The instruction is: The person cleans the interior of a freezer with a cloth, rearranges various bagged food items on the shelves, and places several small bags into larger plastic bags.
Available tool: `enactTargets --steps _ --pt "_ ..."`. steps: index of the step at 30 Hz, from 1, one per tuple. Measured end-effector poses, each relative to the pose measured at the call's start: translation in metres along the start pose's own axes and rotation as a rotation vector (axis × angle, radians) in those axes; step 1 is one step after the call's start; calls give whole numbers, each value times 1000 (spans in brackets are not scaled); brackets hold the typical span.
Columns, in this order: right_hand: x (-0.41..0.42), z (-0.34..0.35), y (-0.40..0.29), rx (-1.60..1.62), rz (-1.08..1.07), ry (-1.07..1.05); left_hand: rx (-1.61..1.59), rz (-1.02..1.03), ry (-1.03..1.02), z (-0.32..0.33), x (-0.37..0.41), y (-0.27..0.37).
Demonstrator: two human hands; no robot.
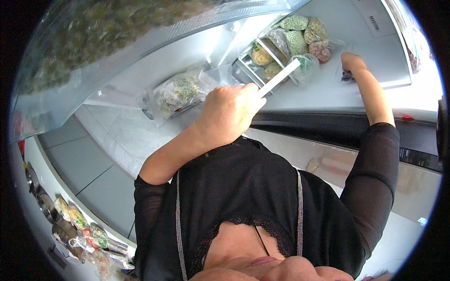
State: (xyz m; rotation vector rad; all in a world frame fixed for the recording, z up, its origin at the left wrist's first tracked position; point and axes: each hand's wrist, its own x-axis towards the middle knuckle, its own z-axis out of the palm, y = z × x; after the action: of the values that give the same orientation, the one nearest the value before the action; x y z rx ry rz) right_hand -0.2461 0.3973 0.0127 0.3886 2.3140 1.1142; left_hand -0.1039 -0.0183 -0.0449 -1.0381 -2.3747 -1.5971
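Observation:
My left hand [230, 112] is closed around a white bar [281, 78], which sticks out towards the upper right. Beyond it a metal-framed tray [251, 70] with dividers holds bagged food. My right hand [353, 62] reaches down inside a white-walled compartment, curled on a clear plastic bag with dark contents [347, 76]; the fingertips are hidden. Between the hands lie bags of green peas or beans [296, 39], a bag of pale pieces [315, 30] and a bag of reddish food [320, 51]. A knotted clear bag [304, 68] sits by the bar's end.
A large frosty bag [177, 92] rests left of my left hand. Overhead left hangs a clear bin [116, 38] with blurred green contents. A black-edged door or drawer [309, 121] runs before my body. Lower left, a white counter [45, 163] carries bagged vegetables [75, 216] and pans.

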Motion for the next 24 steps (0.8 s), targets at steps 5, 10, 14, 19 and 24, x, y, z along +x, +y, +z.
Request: enactTargets --steps 5,10,14,19,24 --pt "16 9 15 53 175 208 -21 -10 17 -4 1 3" --pt "5 -9 20 84 97 -3 -4 14 6 -6 1 1" --pt "7 -14 15 65 174 -62 -11 27 17 -5 2 4" --pt "31 23 27 51 91 131 -3 64 21 -3 2 0" --pt "24 -4 27 145 69 -209 -36 8 3 1 4 1"
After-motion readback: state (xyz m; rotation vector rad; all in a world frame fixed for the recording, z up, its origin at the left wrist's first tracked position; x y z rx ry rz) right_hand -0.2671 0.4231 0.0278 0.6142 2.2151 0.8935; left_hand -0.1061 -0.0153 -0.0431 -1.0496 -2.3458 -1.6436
